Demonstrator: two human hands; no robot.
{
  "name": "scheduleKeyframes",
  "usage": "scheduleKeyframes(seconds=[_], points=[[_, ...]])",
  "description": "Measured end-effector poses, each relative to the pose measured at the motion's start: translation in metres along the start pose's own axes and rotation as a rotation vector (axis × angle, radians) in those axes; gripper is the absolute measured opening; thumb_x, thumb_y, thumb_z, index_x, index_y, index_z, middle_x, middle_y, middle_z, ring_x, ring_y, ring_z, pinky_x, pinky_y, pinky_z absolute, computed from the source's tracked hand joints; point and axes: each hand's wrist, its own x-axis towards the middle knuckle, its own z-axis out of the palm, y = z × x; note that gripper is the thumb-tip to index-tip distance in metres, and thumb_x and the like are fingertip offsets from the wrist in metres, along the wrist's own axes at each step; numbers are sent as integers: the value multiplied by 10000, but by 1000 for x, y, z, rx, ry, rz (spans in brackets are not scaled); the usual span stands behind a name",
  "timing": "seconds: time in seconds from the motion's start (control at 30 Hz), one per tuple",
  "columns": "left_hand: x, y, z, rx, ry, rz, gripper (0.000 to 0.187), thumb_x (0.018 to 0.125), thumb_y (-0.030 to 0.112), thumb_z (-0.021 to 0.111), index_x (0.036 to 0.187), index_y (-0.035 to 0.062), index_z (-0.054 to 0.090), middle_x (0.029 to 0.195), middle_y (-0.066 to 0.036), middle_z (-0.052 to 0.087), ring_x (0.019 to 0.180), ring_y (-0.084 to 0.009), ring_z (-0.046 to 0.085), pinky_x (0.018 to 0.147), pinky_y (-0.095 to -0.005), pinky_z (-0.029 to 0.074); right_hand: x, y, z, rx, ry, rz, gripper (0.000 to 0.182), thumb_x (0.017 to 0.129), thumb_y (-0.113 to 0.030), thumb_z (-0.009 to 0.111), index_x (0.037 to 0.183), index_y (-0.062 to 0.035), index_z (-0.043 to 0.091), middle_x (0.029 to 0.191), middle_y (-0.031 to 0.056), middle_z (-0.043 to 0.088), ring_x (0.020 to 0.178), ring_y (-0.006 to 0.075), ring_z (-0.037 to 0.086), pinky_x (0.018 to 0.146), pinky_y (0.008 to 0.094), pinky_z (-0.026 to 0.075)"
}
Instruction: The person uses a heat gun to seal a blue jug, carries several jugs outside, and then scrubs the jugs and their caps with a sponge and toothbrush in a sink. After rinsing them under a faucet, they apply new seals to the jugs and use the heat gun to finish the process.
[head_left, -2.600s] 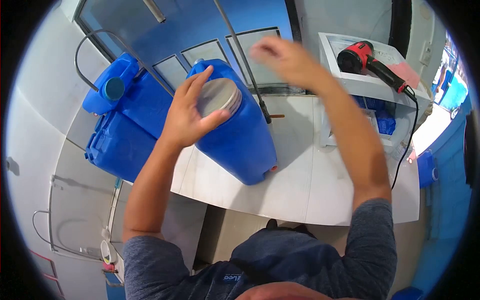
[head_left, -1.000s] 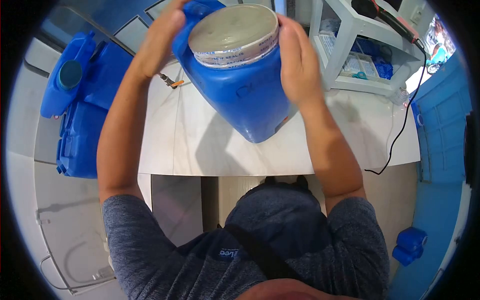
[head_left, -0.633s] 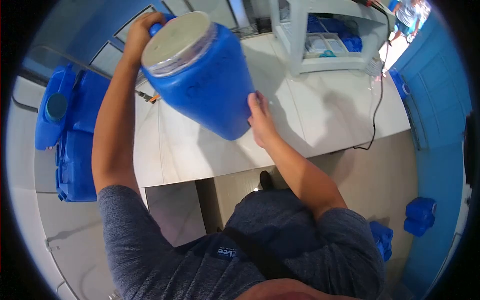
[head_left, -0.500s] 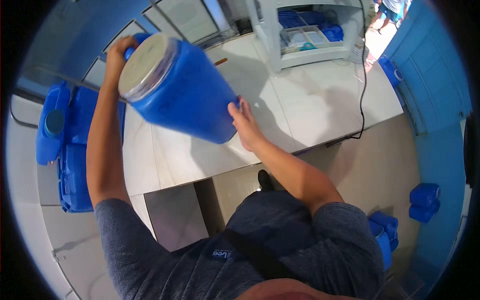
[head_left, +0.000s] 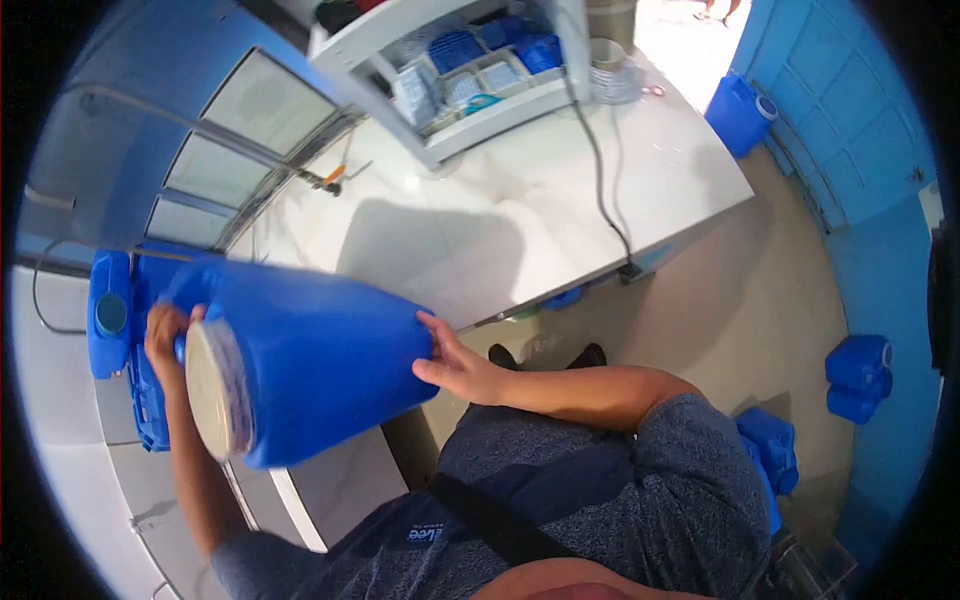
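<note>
A large blue plastic jug lies tilted on its side in the air, off the counter's near edge. Its cream lid, ringed with clear plastic wrap, faces left and slightly toward me. My left hand is closed around the handle near the lid, with part of the grip hidden by the jug. At the opposite end, my right hand holds the jug's base, thumb and fingers spread against it.
The white counter carries a grey shelf with supplies, and a black cord hangs over its edge. Blue containers stand on the left, by the doorway and on the right floor. An orange-handled valve lies near the wall windows.
The jug has come down and closer to my body, turning more sideways, with both hands still on it. My view has shifted, bringing the shelf and cord further left.
</note>
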Motion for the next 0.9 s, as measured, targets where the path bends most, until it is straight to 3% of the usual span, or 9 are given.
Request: scheduleKeyframes(seconds=[0.13, 0.33, 0.43, 0.5, 0.57, 0.6, 0.67, 0.73, 0.9], points=[[-44, 64, -55, 28, -140, -252, 305, 718, 46, 768, 678, 23, 467, 706, -112, 536, 696, -299, 547, 656, -410, 430, -30, -21, -31, -283, 7, 3, 919, 972, -578, 578, 1559, 8, 183, 1497, 287, 292, 1419, 391, 319, 1187, 469, 261], [-45, 246, -97, 12, -612, -235, 276, 617, 159, 833, 777, 24, 652, 738, -167, 639, 683, -380, 632, 623, -437, 480, -73, -22, -56, -539, 231, -78, 762, 984, -573, 537, 1480, -20, 368, 1395, 295, 445, 1326, 412, 429, 1138, 471, 324], [-67, 247, -55, -377, -1228, -263, 351, 677, 126, 800, 1018, 55, 753, 992, -180, 744, 898, -382, 718, 811, -426, 558, -107, 26, -103, -523, 325, -24, 690, 991, -548, 532, 1440, -33, 436, 1395, 263, 484, 1318, 410, 456, 1137, 467, 339], [-137, 256, 8, -731, -1306, -92, 463, 747, 140, 765, 1197, 66, 684, 1061, -191, 733, 933, -381, 716, 864, -428, 559, -139, 39, -143, -764, 277, 298, 671, 983, -549, 542, 1427, -51, 477, 1393, 259, 516, 1328, 414, 470, 1136, 474, 354], [-200, 316, 72, -541, -1584, -311, 524, 835, 235, 739, 1295, 27, 598, 1109, -254, 704, 970, -397, 709, 846, -474, 568, -186, 20, -199, -1228, 36, 407, 676, 966, -570, 561, 1415, -67, 515, 1401, 255, 538, 1350, 410, 467, 1143, 485, 353], [-237, 348, 113, -476, -1559, -231, 519, 842, 281, 727, 1269, 15, 600, 1075, -282, 695, 946, -427, 696, 846, -497, 555, -220, 14, -234, -1403, 3, 410, 660, 963, -565, 574, 1407, -78, 539, 1397, 248, 556, 1319, 421, 501, 1122, 493, 380], [-298, 399, 186, -490, -1566, -227, 534, 845, 328, 719, 1253, 6, 595, 1082, -293, 685, 986, -449, 674, 879, -515, 537, -338, -2, -351, -956, 150, 527, 541, 985, -451, 589, 1358, -60, 590, 1282, 219, 649, 1163, 391, 620, 1003, 462, 484], [-352, 445, 253, -374, -1645, -188, 523, 840, 351, 697, 1212, -10, 630, 1079, -279, 693, 998, -447, 677, 890, -507, 543, -534, -39, -451, -1466, 443, 666, 384, 960, -286, 575, 1258, -59, 659, 1263, 187, 655, 1149, 375, 611, 1016, 459, 472], [-414, 563, 362, -279, -1870, -60, 575, 836, 372, 694, 1251, -18, 615, 1212, -269, 662, 1126, -423, 647, 968, -488, 522, -901, -273, -412, -1349, 1216, 1205, 312, 935, -209, 565, 1186, -60, 675, 1210, 187, 657, 1131, 381, 605, 1003, 465, 465]])
